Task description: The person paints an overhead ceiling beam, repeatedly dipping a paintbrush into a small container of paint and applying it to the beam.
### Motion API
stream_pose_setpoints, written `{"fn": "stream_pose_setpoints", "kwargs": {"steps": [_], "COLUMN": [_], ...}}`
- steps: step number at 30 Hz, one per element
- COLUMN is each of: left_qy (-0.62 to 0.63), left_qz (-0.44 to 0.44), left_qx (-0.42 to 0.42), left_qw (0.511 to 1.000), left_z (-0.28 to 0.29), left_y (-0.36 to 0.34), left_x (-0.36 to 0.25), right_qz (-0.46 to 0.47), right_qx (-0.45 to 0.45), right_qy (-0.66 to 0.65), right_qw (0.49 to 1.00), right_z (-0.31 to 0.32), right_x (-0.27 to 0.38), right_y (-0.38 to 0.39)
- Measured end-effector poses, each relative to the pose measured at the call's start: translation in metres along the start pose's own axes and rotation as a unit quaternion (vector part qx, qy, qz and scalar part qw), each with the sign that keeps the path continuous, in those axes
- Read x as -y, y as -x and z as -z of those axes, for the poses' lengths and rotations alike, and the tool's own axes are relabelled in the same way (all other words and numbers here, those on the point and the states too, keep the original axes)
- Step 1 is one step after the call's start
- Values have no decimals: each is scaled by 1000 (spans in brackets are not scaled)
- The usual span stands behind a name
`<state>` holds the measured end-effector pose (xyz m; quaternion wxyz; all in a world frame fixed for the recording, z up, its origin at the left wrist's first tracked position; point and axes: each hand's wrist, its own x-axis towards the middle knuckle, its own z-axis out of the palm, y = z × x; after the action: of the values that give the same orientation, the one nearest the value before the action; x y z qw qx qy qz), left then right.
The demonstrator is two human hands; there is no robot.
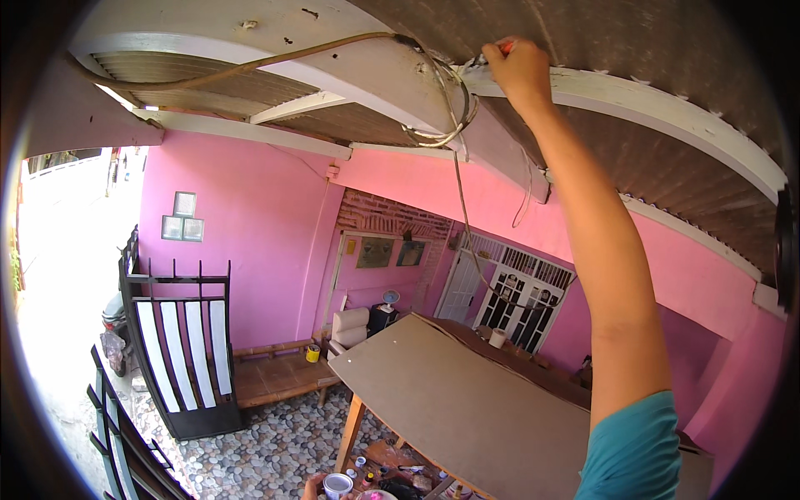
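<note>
My right arm reaches high up, and my right hand (523,73) is closed on what looks like a small paintbrush. A bit of red handle (505,47) shows between the fingers, and its tip (476,62) is at the white ceiling beam (575,82), next to where it meets a larger beam. At the lower edge, my left hand (312,487) shows only in part, fingers against a small cup (337,484) with pale contents. Beside that hand hangs a loop of cable (468,117) from the larger beam (367,79).
A large brown board tabletop (467,392) on wooden legs stands below. Small pots and tools (408,471) crowd beneath its near edge. Black metal gates (179,358) stand left. A bamboo bench (279,375) carries a yellow can (312,353). A cable (461,200) dangles downward.
</note>
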<state>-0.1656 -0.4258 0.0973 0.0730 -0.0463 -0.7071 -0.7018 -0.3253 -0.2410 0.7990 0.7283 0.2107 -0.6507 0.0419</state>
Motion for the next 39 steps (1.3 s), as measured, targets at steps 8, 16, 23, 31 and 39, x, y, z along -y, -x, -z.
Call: {"fn": "stream_pose_setpoints", "kwargs": {"steps": [8,16,23,31,39], "left_qy": [3,0,56,-34,53], "left_qz": [32,-35,-83,-84,-38], "left_qx": [13,56,64,51,81], "left_qw": [999,998,993,995,995], "left_z": [-7,-19,-40,-41,-34], "left_y": [3,-1,-8,-5,-1], "left_x": [-3,-2,22,13,13], "right_qz": [-36,-16,-49,-72,167], "right_qx": [41,42,58,75,67], "right_qy": [49,142,130,238,487], "right_qw": [997,989,989,966,855], "right_z": [-5,81,146,196,184], "right_x": [-16,-17,-13,26,56], "right_y": [-1,-12,-21,-31,-2]}}
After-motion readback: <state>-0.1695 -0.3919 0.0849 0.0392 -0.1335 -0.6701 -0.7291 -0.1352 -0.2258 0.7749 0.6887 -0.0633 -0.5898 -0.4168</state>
